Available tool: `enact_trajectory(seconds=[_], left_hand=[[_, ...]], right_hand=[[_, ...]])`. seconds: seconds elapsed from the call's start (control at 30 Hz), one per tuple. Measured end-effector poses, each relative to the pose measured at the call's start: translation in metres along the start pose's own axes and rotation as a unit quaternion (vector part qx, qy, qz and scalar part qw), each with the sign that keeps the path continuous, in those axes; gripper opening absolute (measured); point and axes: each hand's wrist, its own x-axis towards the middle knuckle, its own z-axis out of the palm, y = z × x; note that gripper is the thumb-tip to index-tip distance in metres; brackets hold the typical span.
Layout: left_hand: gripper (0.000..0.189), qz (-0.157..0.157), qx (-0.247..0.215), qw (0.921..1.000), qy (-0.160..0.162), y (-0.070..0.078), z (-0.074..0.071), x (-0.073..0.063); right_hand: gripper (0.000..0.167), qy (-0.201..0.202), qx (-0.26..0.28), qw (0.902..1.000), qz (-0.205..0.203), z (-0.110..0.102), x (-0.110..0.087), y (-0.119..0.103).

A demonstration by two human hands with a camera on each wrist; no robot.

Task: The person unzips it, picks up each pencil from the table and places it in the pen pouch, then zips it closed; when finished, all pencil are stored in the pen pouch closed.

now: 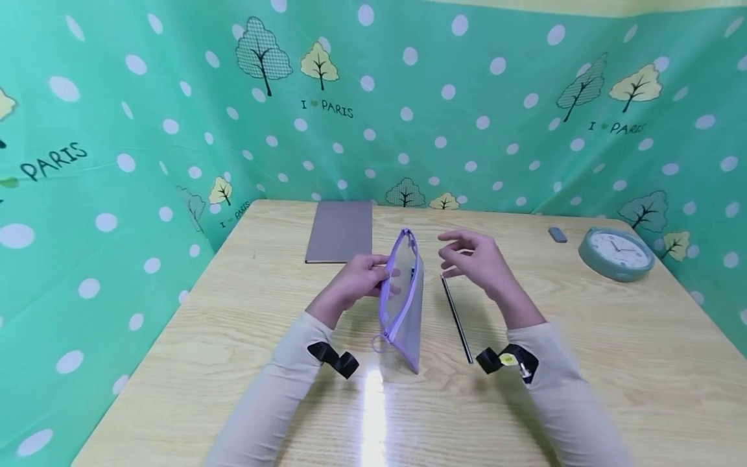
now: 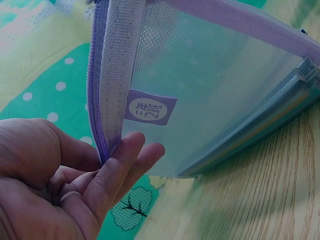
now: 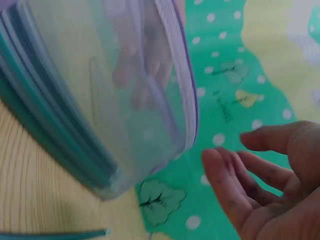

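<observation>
My left hand pinches the zip edge of a see-through mesh pouch with purple trim, which stands on edge with its mouth unzipped. A small purple label shows on the mesh in the left wrist view. Several long thin items lie along the pouch's bottom; their kind is unclear through the mesh. To the right of the pouch, my right hand hovers with fingers loosely bent and nothing between them. Below it a thin dark pen-like stick lies on the table, apart from the fingers in the right wrist view.
A grey notebook lies at the table's back, left of the pouch. A round green clock rests at the far right, with a small grey-blue object beside it. A green dotted curtain hangs behind the wooden table.
</observation>
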Motion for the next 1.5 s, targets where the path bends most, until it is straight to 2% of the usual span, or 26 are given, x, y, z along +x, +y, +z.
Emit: enact_trajectory(seconds=[0.1, 0.2, 0.37, 0.5, 0.57, 0.67, 0.93, 1.03, 1.07, 1.1, 1.23, 1.3, 1.4, 1.5], left_hand=[[0.042, -0.005, 0.004, 1.0000, -0.003, 0.001, 0.002, 0.001], [0.042, -0.007, 0.006, 1.0000, 0.001, 0.001, 0.002, 0.002], [0.042, -0.011, 0.008, 0.9999, 0.005, 0.000, 0.001, 0.002], [0.041, -0.010, 0.010, 0.9999, 0.004, -0.002, 0.003, 0.003], [0.041, -0.009, 0.008, 0.9999, 0.003, -0.003, 0.003, 0.003], [0.041, -0.008, 0.006, 0.9999, 0.003, -0.003, 0.003, 0.003], [0.042, -0.008, 0.007, 0.9999, 0.002, -0.003, 0.004, 0.003], [0.042, -0.009, 0.007, 0.9999, 0.002, -0.003, 0.003, 0.003], [0.042, -0.010, 0.005, 0.9999, 0.001, -0.004, 0.003, 0.004], [0.042, -0.010, 0.005, 0.9999, 0.000, -0.004, 0.003, 0.004], [0.042, -0.012, 0.003, 0.9999, -0.001, -0.006, 0.004, 0.004], [0.041, -0.013, 0.004, 0.9999, 0.001, -0.005, 0.004, 0.004], [0.041, -0.015, 0.005, 0.9999, 0.004, -0.004, 0.004, 0.003], [0.041, -0.014, 0.007, 0.9999, 0.006, -0.004, 0.003, 0.003]], right_hand=[[0.043, -0.060, -0.047, 0.9959, 0.050, -0.013, 0.012, 0.013], [0.044, -0.101, -0.119, 0.9840, 0.086, -0.018, 0.028, 0.025], [0.044, -0.120, -0.246, 0.9546, 0.117, -0.016, 0.050, 0.044], [0.041, -0.125, -0.297, 0.9380, 0.128, -0.010, 0.057, 0.054], [0.039, -0.121, -0.307, 0.9351, 0.129, -0.007, 0.057, 0.057], [0.037, -0.107, -0.311, 0.9361, 0.126, -0.002, 0.057, 0.059], [0.026, -0.076, -0.339, 0.9332, 0.091, 0.003, 0.054, 0.062], [0.026, -0.079, -0.318, 0.9407, 0.089, 0.001, 0.054, 0.063], [0.026, -0.078, -0.320, 0.9405, 0.083, -0.001, 0.055, 0.064], [0.027, -0.079, -0.302, 0.9460, 0.088, -0.002, 0.055, 0.064], [0.037, -0.064, -0.177, 0.9766, 0.105, -0.013, 0.051, 0.055], [0.042, -0.045, -0.085, 0.9889, 0.114, -0.019, 0.048, 0.047], [0.045, -0.005, 0.004, 0.9956, 0.094, -0.026, 0.043, 0.033], [0.046, 0.038, 0.073, 0.9945, 0.066, -0.032, 0.034, 0.019]])
